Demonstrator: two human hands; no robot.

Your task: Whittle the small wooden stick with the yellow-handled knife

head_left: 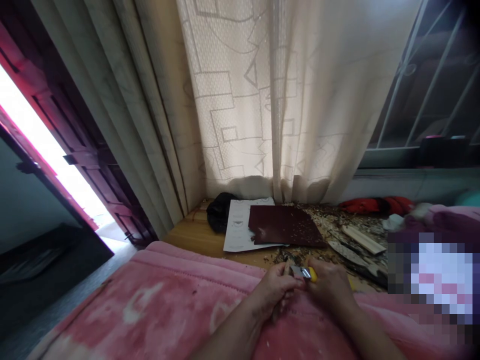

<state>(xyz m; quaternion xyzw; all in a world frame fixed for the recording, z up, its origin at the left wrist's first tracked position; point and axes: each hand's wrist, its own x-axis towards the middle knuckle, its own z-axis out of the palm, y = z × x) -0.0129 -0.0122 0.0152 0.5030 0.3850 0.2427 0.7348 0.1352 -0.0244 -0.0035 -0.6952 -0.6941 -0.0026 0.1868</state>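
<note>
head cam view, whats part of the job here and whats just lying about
Part of the job:
left hand
right hand
yellow-handled knife, held between them
wood shavings
pale wood strip

Probably just lying about:
printed paper
black bag
red cloth
pink blanket

Yellow-handled steel craft knife [305, 272]: bright metal blade, glossy plastic grip. Dark red rectangular sandpaper sheet [285, 226]: matt, rough (gritty throughout).
</note>
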